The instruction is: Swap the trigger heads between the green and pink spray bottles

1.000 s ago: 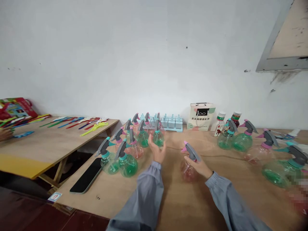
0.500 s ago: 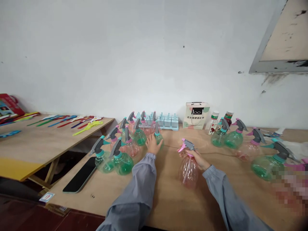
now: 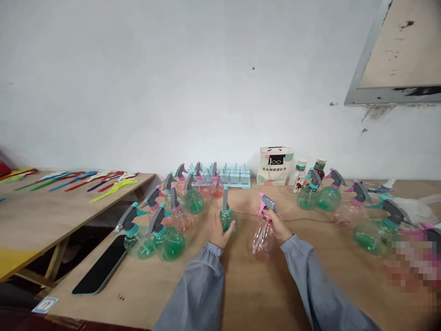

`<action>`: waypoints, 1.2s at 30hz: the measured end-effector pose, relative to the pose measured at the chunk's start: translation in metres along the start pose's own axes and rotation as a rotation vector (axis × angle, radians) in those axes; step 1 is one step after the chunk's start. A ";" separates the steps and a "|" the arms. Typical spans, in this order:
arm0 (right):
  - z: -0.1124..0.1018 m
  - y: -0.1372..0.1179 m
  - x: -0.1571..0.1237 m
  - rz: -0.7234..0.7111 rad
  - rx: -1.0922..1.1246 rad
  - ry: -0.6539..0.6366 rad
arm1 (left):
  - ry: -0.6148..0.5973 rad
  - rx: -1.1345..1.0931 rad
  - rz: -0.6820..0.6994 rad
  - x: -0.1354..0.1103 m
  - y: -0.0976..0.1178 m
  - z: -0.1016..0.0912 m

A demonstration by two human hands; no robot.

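We stretch both forearms forward over the counter. Our left hand curls around a green spray bottle; near it, our right hand grips a pink spray bottle by the neck.

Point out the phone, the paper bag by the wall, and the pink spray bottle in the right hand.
Phone [image 3: 99, 267]: head view, middle of its dark screen.
Paper bag [image 3: 274, 167]: head view, middle of its printed front.
Pink spray bottle [image 3: 262, 238]: head view, its clear round body.

Light: soft, even | glints: pink bottle | shadows: faint, on table | edges: stretched | lower right: pixelated
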State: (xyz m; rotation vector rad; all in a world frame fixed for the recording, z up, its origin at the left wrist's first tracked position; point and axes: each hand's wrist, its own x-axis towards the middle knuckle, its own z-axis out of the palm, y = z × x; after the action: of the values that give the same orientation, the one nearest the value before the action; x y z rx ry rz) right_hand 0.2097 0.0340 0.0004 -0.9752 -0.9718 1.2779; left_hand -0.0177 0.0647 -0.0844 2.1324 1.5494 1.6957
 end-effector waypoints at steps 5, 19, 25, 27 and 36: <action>0.002 -0.004 0.002 0.005 -0.018 -0.105 | 0.017 0.014 0.023 0.000 0.004 0.002; 0.005 -0.014 0.005 -0.057 -0.012 -0.097 | -0.066 0.050 -0.047 0.001 0.010 -0.005; 0.000 -0.016 0.006 -0.061 -0.022 -0.091 | -0.080 0.086 -0.116 0.000 0.012 -0.005; 0.001 -0.017 0.006 -0.067 -0.028 -0.111 | -0.073 0.082 -0.105 0.000 0.012 -0.005; 0.005 -0.015 0.005 -0.174 0.017 -0.038 | -0.084 0.094 -0.106 -0.002 0.010 -0.004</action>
State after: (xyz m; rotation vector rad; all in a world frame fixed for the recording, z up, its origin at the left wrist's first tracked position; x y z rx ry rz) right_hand 0.2095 0.0380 0.0166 -0.8373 -1.0500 1.1609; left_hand -0.0135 0.0562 -0.0783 2.0920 1.7172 1.5101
